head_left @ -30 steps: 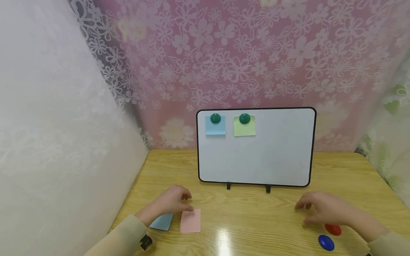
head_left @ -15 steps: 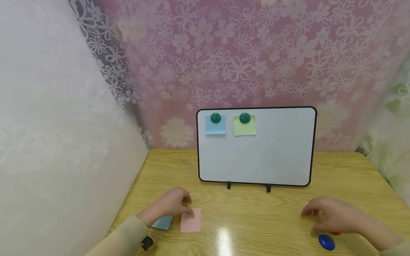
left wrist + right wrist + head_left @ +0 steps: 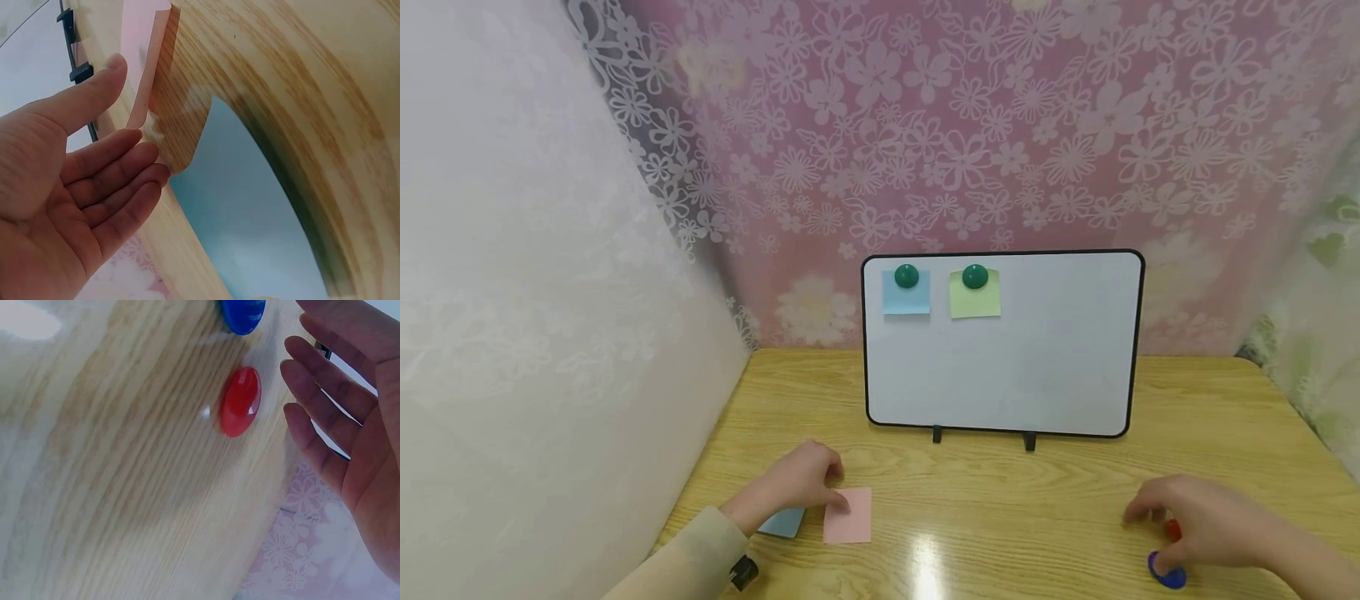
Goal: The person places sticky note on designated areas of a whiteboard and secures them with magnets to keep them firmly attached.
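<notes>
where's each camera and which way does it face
Head: on the head, facing forward and down at the whiteboard; left grip, right grip, left sleeve show.
Left wrist: on that wrist, facing pink note, blue paper; left grip shows.
Right wrist: on that wrist, facing red magnet, blue magnet; right grip shows.
Shared: pink note in head and left wrist views.

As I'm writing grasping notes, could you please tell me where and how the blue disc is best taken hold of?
I'd bring the right hand down from above and pinch opposite sides of the rim: the blue disc lies on the table, and its smooth domed top likely offers little to grip.
</notes>
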`<state>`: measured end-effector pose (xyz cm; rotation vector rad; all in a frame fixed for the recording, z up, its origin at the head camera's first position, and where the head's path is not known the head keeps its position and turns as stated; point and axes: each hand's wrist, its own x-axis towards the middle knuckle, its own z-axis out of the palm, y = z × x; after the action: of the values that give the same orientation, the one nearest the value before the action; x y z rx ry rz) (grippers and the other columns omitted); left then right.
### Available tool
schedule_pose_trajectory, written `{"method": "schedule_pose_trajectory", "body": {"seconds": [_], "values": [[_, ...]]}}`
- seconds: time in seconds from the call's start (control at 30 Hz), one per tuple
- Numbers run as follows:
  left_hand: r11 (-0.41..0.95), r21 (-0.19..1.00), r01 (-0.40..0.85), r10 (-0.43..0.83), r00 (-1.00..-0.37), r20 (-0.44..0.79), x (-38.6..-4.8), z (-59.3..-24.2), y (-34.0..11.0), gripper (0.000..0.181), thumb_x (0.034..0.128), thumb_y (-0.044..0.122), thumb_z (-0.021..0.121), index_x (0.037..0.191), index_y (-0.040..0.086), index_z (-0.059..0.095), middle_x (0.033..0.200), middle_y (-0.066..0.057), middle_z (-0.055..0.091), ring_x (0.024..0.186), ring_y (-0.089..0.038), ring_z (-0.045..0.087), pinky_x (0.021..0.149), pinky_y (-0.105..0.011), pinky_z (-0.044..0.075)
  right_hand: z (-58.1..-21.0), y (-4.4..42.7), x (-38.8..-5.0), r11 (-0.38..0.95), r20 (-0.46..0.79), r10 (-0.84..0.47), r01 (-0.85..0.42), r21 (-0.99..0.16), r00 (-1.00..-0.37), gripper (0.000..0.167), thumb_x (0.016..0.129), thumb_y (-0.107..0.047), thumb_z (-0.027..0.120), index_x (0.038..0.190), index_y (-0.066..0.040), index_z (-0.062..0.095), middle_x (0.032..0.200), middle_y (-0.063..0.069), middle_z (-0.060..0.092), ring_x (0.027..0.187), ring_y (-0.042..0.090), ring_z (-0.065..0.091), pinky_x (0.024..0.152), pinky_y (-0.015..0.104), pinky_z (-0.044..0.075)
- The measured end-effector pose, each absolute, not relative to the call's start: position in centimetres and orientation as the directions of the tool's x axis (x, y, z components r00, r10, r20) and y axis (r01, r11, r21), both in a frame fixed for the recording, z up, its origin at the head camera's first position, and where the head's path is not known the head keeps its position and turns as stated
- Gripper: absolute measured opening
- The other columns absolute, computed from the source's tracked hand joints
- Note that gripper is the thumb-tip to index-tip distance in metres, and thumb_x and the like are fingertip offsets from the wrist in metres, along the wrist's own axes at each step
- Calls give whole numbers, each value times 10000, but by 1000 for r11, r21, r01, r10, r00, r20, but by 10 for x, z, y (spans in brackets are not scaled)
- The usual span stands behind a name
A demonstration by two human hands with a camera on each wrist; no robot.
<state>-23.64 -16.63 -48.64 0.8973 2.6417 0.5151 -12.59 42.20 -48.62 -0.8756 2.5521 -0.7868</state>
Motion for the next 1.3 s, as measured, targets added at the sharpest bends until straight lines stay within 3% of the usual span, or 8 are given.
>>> {"method": "schedule_pose_trajectory", "body": {"seconds": [0.43, 1.1, 1.3], "values": [[762, 427, 486, 607, -766, -210, -233, -485, -167, 336, 787, 316, 989, 908, 117, 747, 736, 109, 580, 648, -75, 519, 632, -296, 489, -491, 426, -119, 708, -204, -616, -420, -568, -761, 434, 768, -343, 964, 1156, -302, 775, 1099, -212, 663, 874, -32, 554, 689, 269, 523], [774, 407, 485, 599, -770, -220, -233, -483, -168, 361, 734, 261, 1017, 836, 138, 694, 744, 94, 575, 651, -95, 495, 621, -304, 464, -487, 422, -114, 717, -213, -616, -428, -550, -759, 475, 711, -311, 989, 1135, -313, 774, 1063, -234, 634, 857, -40, 545, 683, 268, 520], [779, 402, 482, 597, -767, -236, -235, -486, -168, 356, 739, 274, 1013, 827, 154, 691, 740, 103, 575, 642, -89, 489, 610, -297, 462, -490, 423, -115, 705, -205, -628, -436, -560, -751, 434, 738, -258, 973, 1118, -319, 772, 1035, -245, 619, 830, -43, 526, 660, 261, 508]]}}
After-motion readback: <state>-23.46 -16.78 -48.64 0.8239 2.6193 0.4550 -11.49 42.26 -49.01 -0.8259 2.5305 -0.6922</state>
